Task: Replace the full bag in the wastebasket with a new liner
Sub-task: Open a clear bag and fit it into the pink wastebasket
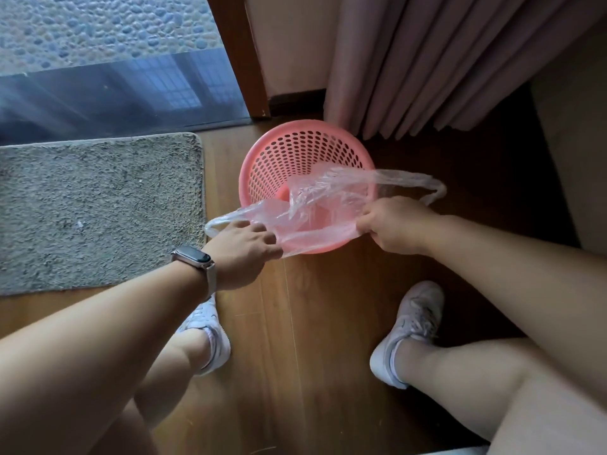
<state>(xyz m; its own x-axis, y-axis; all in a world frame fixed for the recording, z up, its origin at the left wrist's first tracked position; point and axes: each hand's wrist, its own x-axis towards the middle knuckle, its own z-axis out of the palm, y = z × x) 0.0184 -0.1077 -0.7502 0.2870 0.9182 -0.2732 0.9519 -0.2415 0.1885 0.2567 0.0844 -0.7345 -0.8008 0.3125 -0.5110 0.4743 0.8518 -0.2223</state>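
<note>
A pink perforated wastebasket (297, 149) stands on the wooden floor in front of me. A clear thin plastic liner (328, 195) is spread across its near rim, partly hanging into the basket. My left hand (244, 249), with a watch on the wrist, pinches the liner's left edge just outside the near-left rim. Over the near-right rim, my right hand (392, 223) grips the liner's right edge. One bag handle loops out to the left, the other to the right past the rim. No full bag is in view.
A grey shaggy mat (98, 208) lies on the floor to the left. A glass door (108, 83) and its wooden frame (243, 54) are behind. Pink curtains (443, 60) hang just behind the basket. My two feet in white sneakers stand on the floor below.
</note>
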